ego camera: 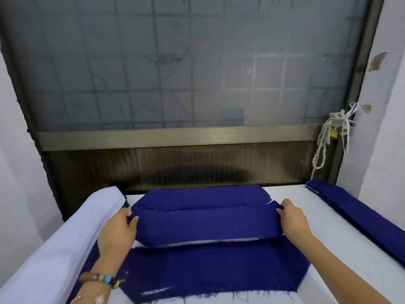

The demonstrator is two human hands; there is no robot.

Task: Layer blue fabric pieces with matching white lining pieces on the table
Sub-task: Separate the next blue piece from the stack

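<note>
Above table (306, 207), blue fabric piece (206, 222)

A fabric strip (206, 224) spans the centre of the frame, the left hand (118, 229) gripping its left end and the right hand (293, 218) its right end. On the surface (295, 194), a flat fabric piece (208, 268) lies below the strip and another piece (203, 195) above it. A cloth roll (65, 238) runs along the left, a stack of strips (355, 211) along the right. A window (186, 62) fills the upper frame.

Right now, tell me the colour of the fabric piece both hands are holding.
Deep blue fabric piece, pinched by left hand and right hand; head view.
</note>
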